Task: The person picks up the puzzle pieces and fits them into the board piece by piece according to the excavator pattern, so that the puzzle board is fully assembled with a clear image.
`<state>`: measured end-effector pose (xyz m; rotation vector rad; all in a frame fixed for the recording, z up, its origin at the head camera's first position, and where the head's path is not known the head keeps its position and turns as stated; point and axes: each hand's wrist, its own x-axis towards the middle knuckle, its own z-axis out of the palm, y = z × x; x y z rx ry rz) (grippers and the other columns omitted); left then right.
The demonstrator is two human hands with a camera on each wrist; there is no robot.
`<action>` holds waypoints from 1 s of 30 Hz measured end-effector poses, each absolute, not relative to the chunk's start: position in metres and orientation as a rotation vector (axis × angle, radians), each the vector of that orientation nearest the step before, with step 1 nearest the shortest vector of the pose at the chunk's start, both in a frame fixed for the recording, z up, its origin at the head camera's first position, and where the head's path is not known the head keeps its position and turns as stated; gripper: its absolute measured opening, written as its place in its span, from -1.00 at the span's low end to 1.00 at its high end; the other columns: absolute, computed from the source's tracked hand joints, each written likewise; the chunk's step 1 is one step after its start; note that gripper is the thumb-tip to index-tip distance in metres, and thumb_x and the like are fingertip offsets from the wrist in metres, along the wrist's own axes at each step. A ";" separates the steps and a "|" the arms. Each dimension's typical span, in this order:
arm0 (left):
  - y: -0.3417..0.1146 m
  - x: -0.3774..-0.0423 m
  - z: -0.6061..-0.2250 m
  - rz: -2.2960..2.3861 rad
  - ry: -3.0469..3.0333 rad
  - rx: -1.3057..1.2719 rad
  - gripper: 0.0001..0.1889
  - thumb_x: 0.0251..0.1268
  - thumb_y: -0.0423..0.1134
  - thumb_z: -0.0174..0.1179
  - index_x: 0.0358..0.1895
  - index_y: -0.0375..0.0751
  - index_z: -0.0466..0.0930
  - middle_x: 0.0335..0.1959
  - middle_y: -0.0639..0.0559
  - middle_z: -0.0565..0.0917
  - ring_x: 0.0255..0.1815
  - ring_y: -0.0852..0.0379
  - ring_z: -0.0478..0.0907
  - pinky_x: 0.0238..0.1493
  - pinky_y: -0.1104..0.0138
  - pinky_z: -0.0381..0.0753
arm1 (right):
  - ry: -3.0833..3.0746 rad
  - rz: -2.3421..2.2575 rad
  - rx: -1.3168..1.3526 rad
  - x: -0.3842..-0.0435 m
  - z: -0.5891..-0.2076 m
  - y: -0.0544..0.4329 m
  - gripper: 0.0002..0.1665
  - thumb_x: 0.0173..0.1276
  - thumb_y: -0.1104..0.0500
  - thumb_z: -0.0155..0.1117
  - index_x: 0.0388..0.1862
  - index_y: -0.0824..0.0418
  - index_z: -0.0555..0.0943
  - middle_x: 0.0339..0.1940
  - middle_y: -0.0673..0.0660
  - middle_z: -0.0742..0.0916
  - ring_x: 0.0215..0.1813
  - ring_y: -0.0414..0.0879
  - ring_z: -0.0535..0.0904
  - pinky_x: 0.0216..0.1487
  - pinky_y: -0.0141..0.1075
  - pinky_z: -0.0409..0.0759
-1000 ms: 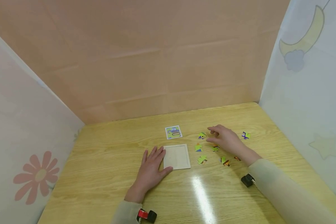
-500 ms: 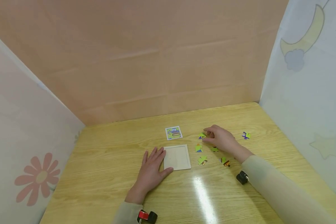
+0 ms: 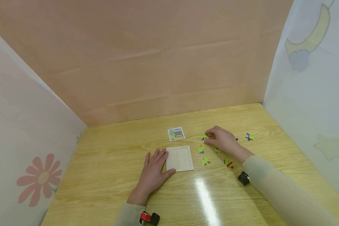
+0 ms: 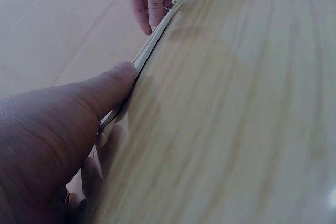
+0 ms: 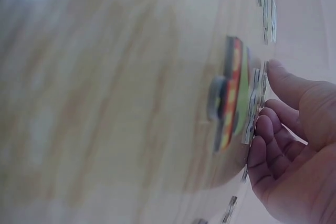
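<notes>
In the head view my left hand (image 3: 153, 174) lies with fingers spread over the left side of a square wooden puzzle tray (image 3: 180, 159). Its thumb touches the near edge, and the left wrist view shows that thumb (image 4: 113, 80) along the tray's rim. My right hand (image 3: 224, 140) reaches over the table, thumb and index finger pinching a green, purple and yellow puzzle piece (image 3: 204, 137). In the right wrist view the curled fingers (image 5: 262, 158) are low at the tabletop, and the pinched piece is mostly hidden. A green piece with a red-yellow band (image 5: 231, 98) lies nearer that camera.
A small picture card (image 3: 176, 134) of a digger lies behind the tray. Loose puzzle pieces surround the right hand: a green-blue one (image 3: 201, 149), a green one (image 3: 205, 161), and a purple-green one (image 3: 250, 137) farther right. Fabric walls bound the wooden table (image 3: 115, 150).
My right hand has moved slightly left and closed its thumb and index finger around the green, purple and yellow puzzle piece. The left hand has stayed on the tray.
</notes>
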<state>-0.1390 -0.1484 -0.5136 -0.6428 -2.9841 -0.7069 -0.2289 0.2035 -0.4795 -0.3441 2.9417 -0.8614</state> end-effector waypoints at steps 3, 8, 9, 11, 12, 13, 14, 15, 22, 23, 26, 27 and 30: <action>-0.147 -0.139 -0.515 -0.702 -2.980 -0.642 -0.13 0.52 0.27 0.36 0.67 -0.22 0.43 0.73 -0.08 0.34 0.80 -0.17 0.08 0.79 -0.21 -0.25 | 2.943 -0.858 -0.345 -0.229 -0.480 0.204 -0.45 0.51 0.03 0.57 0.32 0.31 0.73 -0.04 0.11 0.72 -0.09 0.00 0.62 -0.03 0.00 0.67; -0.145 -0.139 -0.516 -0.687 -2.988 -0.640 -0.11 0.50 0.29 0.36 0.67 -0.21 0.42 0.73 -0.07 0.34 0.80 -0.16 0.09 0.79 -0.21 -0.22 | 2.955 -0.860 -0.354 -0.229 -0.482 0.206 -0.53 0.51 0.08 0.57 0.27 0.29 0.76 -0.06 0.10 0.72 -0.10 -0.02 0.63 -0.07 -0.03 0.67; -0.145 -0.139 -0.516 -0.685 -2.991 -0.637 -0.10 0.50 0.30 0.36 0.68 -0.20 0.41 0.74 -0.07 0.33 0.80 -0.15 0.08 0.79 -0.20 -0.22 | 2.957 -0.861 -0.356 -0.230 -0.482 0.207 -0.54 0.51 0.09 0.56 0.27 0.29 0.76 -0.07 0.10 0.72 -0.11 -0.02 0.63 -0.08 -0.04 0.67; -0.144 -0.140 -0.515 -0.681 -2.992 -0.636 -0.10 0.50 0.30 0.37 0.69 -0.20 0.40 0.74 -0.06 0.33 0.80 -0.15 0.08 0.79 -0.20 -0.22 | 2.959 -0.862 -0.361 -0.230 -0.483 0.208 -0.55 0.52 0.10 0.56 0.26 0.29 0.77 -0.07 0.10 0.72 -0.12 -0.03 0.62 -0.11 -0.06 0.66; -0.144 -0.140 -0.515 -0.682 -2.985 -0.637 -0.10 0.50 0.29 0.37 0.68 -0.20 0.41 0.73 -0.07 0.34 0.80 -0.16 0.09 0.79 -0.20 -0.21 | 2.959 -0.861 -0.363 -0.231 -0.483 0.208 -0.55 0.52 0.10 0.55 0.27 0.29 0.77 -0.08 0.10 0.71 -0.13 -0.03 0.62 -0.13 -0.07 0.65; -0.144 -0.140 -0.515 -0.682 -2.980 -0.640 -0.10 0.50 0.28 0.38 0.68 -0.21 0.40 0.73 -0.07 0.34 0.80 -0.16 0.09 0.79 -0.21 -0.21 | 2.959 -0.859 -0.367 -0.231 -0.483 0.208 -0.55 0.52 0.10 0.54 0.27 0.29 0.76 -0.08 0.10 0.71 -0.14 -0.03 0.61 -0.15 -0.09 0.64; -0.144 -0.140 -0.515 -0.683 -2.980 -0.638 -0.10 0.50 0.28 0.38 0.69 -0.21 0.40 0.73 -0.07 0.34 0.80 -0.16 0.09 0.79 -0.20 -0.22 | 2.958 -0.859 -0.369 -0.231 -0.483 0.209 -0.55 0.53 0.10 0.54 0.28 0.29 0.76 -0.09 0.10 0.71 -0.15 -0.03 0.61 -0.16 -0.10 0.63; -0.144 -0.140 -0.515 -0.685 -2.974 -0.640 -0.10 0.50 0.26 0.39 0.69 -0.21 0.40 0.73 -0.08 0.35 0.80 -0.17 0.10 0.79 -0.21 -0.21 | 2.957 -0.858 -0.371 -0.232 -0.483 0.209 -0.55 0.53 0.10 0.53 0.28 0.29 0.76 -0.09 0.10 0.70 -0.15 -0.04 0.61 -0.18 -0.12 0.62; -0.145 -0.141 -0.517 -0.702 -2.958 -0.637 -0.09 0.49 0.24 0.41 0.69 -0.25 0.38 0.73 -0.08 0.35 0.79 -0.17 0.12 0.79 -0.20 -0.19 | 2.925 -0.870 -0.351 -0.232 -0.480 0.208 -0.54 0.55 0.12 0.49 0.33 0.29 0.74 -0.06 0.13 0.70 -0.12 -0.01 0.60 -0.16 -0.13 0.60; -0.144 -0.142 -0.517 -0.702 -2.959 -0.634 -0.08 0.49 0.24 0.41 0.69 -0.25 0.37 0.73 -0.08 0.35 0.79 -0.16 0.12 0.79 -0.20 -0.20 | 2.919 -0.873 -0.344 -0.232 -0.479 0.208 -0.53 0.55 0.12 0.49 0.33 0.30 0.74 -0.04 0.14 0.70 -0.10 0.00 0.61 -0.14 -0.12 0.61; -0.144 -0.142 -0.518 -0.708 -2.964 -0.627 -0.07 0.48 0.25 0.41 0.70 -0.25 0.35 0.74 -0.07 0.33 0.80 -0.15 0.10 0.80 -0.18 -0.22 | 2.905 -0.876 -0.326 -0.233 -0.476 0.207 -0.54 0.56 0.13 0.49 0.32 0.31 0.74 -0.01 0.17 0.71 -0.06 0.02 0.63 -0.08 -0.07 0.65; -0.143 -0.142 -0.518 -0.713 -2.964 -0.626 -0.06 0.48 0.25 0.41 0.70 -0.25 0.35 0.74 -0.07 0.33 0.80 -0.15 0.10 0.80 -0.17 -0.22 | 2.902 -0.875 -0.322 -0.233 -0.476 0.207 -0.55 0.56 0.13 0.48 0.31 0.32 0.74 0.00 0.17 0.71 -0.06 0.03 0.63 -0.07 -0.06 0.65; -0.142 -0.142 -0.519 -0.718 -2.965 -0.628 -0.06 0.48 0.25 0.41 0.70 -0.27 0.35 0.74 -0.09 0.32 0.80 -0.15 0.09 0.80 -0.17 -0.23 | 2.895 -0.867 -0.322 -0.234 -0.475 0.208 -0.57 0.56 0.14 0.48 0.30 0.32 0.75 0.00 0.18 0.71 -0.07 0.03 0.62 -0.08 -0.06 0.65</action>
